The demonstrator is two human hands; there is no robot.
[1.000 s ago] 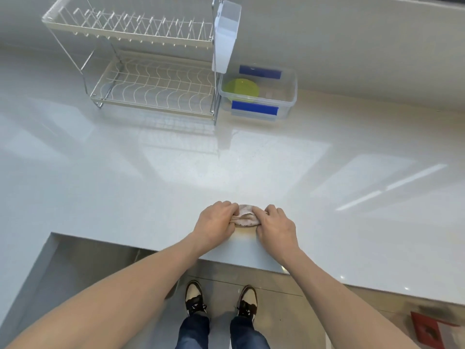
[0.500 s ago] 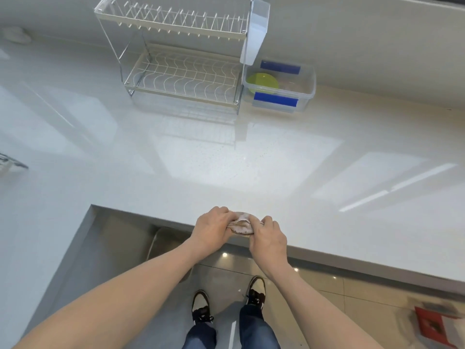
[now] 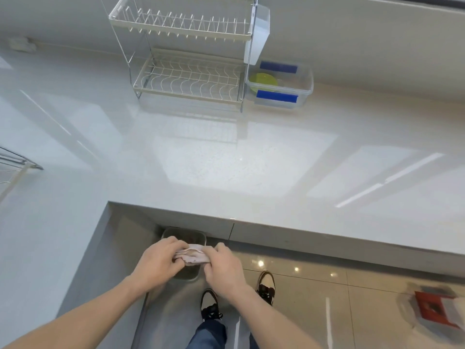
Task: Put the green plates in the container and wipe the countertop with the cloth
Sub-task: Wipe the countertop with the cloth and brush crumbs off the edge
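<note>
A green plate (image 3: 263, 80) lies inside the clear plastic container (image 3: 303, 93) with blue tape, at the back of the white countertop (image 3: 226, 159), right of the dish rack. Both hands are off the counter, in front of its edge and above a grey bin (image 3: 185, 274) on the floor. My left hand (image 3: 159, 264) and my right hand (image 3: 224, 267) grip a bunched pale cloth (image 3: 192, 256) between them, fingers curled round its two ends.
A two-tier wire dish rack (image 3: 188, 79) with no dishes in it stands at the back of the counter, with a white holder on its right side. Another rack's corner (image 3: 15, 162) shows at the left. A red object (image 3: 432, 308) lies on the tiled floor.
Both hands drew the cloth back off the counter's front edge to above the bin on the floor. The view shifted back and left, so the rack and container now sit further right.
</note>
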